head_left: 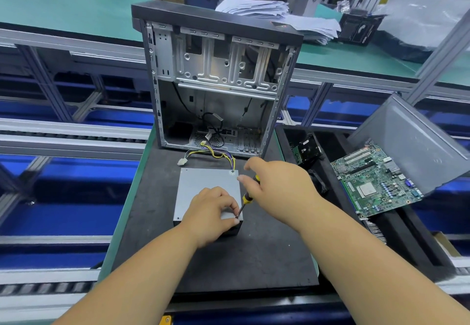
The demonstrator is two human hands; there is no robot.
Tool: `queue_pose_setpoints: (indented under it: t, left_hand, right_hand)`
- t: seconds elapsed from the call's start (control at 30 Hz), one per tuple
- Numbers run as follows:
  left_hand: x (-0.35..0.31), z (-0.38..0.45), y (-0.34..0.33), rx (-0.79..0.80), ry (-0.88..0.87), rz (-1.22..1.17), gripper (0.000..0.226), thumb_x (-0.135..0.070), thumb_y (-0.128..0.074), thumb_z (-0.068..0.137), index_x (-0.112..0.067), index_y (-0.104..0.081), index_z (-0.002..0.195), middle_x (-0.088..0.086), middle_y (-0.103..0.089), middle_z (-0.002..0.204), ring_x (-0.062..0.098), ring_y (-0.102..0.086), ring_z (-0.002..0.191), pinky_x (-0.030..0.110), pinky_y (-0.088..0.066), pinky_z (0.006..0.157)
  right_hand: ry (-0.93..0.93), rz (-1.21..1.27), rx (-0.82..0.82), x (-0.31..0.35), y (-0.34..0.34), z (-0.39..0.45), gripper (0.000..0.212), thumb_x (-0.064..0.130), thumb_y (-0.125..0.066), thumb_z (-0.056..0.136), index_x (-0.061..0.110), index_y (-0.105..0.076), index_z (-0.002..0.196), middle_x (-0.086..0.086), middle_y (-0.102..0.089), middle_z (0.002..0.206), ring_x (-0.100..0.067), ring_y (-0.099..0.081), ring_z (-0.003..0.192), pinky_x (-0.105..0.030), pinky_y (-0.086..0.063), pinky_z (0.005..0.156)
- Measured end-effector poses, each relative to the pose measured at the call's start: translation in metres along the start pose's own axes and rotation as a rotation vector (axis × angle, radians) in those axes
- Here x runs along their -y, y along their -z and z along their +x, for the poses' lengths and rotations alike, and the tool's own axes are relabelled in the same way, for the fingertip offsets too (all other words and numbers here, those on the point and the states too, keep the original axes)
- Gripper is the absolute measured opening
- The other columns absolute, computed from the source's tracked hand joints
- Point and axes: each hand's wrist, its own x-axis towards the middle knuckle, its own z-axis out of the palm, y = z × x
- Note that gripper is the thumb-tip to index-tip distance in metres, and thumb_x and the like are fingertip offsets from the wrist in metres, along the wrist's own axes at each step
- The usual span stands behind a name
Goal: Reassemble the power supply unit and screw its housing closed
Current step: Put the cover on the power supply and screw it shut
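Both hands work the PSU: left hand pinches, seemingly, a screw steady; right hand grips the screwdriver to drive it.

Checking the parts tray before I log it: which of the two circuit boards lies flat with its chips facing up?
The large green motherboard at the right, its square silver processor showing. The smaller board left of it stands tilted in the tray slot.

Bright even overhead light, soft shadows; wide-angle bending at edges; far background slightly blurred.
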Motion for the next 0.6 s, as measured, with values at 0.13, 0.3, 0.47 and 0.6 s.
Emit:
queue_pose_setpoints:
  t: [0.13, 0.3, 0.47, 0.6]
  left_hand:
    - [-0.0011, 0.0002, 0.0002, -0.003, 0.001, -0.002, 0.022, -0.038, -0.074, 0.080, -0.048, -0.055, 0.076, -0.019, -0.050, 0.102, 0.009, -0.039, 0.100, 0.029, -0.035, 0.097]
    - [-0.0005, -0.0002, 0.0002, -0.006, 0.000, 0.002, 0.022, -0.038, -0.074, 0.080, -0.048, -0.054, 0.075, -0.020, -0.050, 0.101, 0.009, -0.039, 0.099, 0.028, -0.034, 0.096]
    - [-0.0007, -0.0004, 0.0000, -0.003, -0.005, 0.002, 0.026, -0.038, -0.074, 0.080, -0.050, -0.052, 0.073, -0.020, -0.049, 0.100, 0.010, -0.041, 0.099, 0.028, -0.035, 0.095]
    - [-0.0002, -0.0003, 0.0001, -0.005, -0.006, 0.002, 0.026, -0.038, -0.073, 0.080, -0.051, -0.052, 0.073, -0.019, -0.051, 0.102, 0.009, -0.041, 0.100, 0.028, -0.035, 0.096]
  right_hand:
    - [0.055, 0.121, 0.024, 0.0018, 0.0032, -0.0017, 0.042, 0.029, -0.046, 0.091, 0.030, -0.046, 0.133, 0.008, -0.058, 0.105, -0.018, -0.052, 0.087, -0.031, -0.035, 0.061]
    - [0.064, 0.010, -0.015, 0.0008, 0.0006, -0.0008, 0.037, 0.051, -0.043, 0.098, 0.033, -0.045, 0.131, 0.011, -0.063, 0.079, -0.017, -0.055, 0.075, -0.030, -0.034, 0.055]
    - [0.054, 0.126, -0.013, 0.0008, -0.0009, -0.0045, 0.041, 0.037, -0.049, 0.091, 0.031, -0.043, 0.132, 0.013, -0.058, 0.090, -0.016, -0.053, 0.078, -0.030, -0.036, 0.057]
    - [0.076, 0.096, -0.033, 0.0001, -0.0006, -0.0033, 0.042, 0.032, -0.051, 0.091, 0.033, -0.043, 0.133, 0.015, -0.050, 0.079, -0.014, -0.049, 0.074, -0.028, -0.031, 0.052]
